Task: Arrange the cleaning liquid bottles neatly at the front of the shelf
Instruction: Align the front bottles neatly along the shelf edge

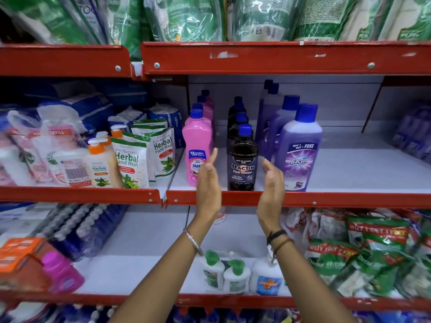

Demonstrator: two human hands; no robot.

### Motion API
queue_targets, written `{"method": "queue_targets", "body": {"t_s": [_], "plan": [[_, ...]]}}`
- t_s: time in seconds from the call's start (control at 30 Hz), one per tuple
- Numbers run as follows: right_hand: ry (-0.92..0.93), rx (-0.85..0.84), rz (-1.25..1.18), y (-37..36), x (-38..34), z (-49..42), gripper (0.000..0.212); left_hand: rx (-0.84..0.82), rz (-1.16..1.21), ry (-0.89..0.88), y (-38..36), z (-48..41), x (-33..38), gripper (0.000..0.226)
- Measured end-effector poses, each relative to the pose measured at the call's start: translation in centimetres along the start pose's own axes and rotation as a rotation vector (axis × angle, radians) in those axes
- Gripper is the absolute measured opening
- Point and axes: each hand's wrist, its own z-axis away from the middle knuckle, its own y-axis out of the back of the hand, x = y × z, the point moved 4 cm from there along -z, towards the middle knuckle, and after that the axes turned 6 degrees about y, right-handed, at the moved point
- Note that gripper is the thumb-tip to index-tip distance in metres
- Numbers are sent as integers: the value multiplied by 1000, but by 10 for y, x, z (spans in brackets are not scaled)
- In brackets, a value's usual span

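Observation:
Three rows of blue-capped bottles stand on the middle shelf [349, 198]. A pink bottle [197, 141] leads the left row, a dark Bactin floor cleaner bottle [242, 164] the middle row, and a purple Bactin bottle [300, 155] the right row. Each row runs back toward the shelf's rear wall. My left hand [208, 185] is raised with flat fingers just left of the dark bottle, overlapping the pink bottle's label. My right hand [270, 185] is held open just right of the dark bottle. Neither hand touches it.
Herbal hand wash pouches [130, 159] and pump bottles [99, 164] crowd the shelf to the left. Green refill packs [186, 17] fill the shelf above. Below sit small white bottles [235, 276] and green pouches [373, 252]. Bare shelf surface [373, 164] lies right of the purple row.

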Motion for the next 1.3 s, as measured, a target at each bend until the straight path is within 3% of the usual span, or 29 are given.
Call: {"method": "queue_targets", "body": {"t_s": [0.07, 0.13, 0.23, 0.33, 0.43, 0.53, 0.7, 0.9, 1.13, 1.3], "plan": [[129, -8, -48, -12, -10, 10, 45, 156, 87, -21, 23, -7, -3, 53], [119, -197, -93, -40, -17, 18, 46, 192, 151, 21, 45, -22, -7, 55], [-132, -443, -46, -81, -14, 19, 58, 53, 136, 125, 59, -43, -10, 74], [-323, -507, -81, -108, -13, 8, 55, -88, 113, 127, 62, -48, -9, 73], [-337, -518, -88, -120, -10, -3, 49, -167, 66, 108, 71, -51, -13, 76], [-301, -467, -33, -119, -5, -3, 41, -216, 3, 116, 78, -52, -22, 64], [-263, -472, 18, -110, -4, 8, 58, -247, 6, 80, 88, -40, -21, 64], [-292, -475, 7, -104, -7, 17, 54, -248, 16, 94, 96, -29, -21, 62], [-312, -422, -11, -105, -5, 25, 72, -246, -4, 91, 93, -31, -25, 76], [-292, -413, -6, -109, -9, 25, 75, -252, -16, 98, 95, -33, -26, 67]]}}
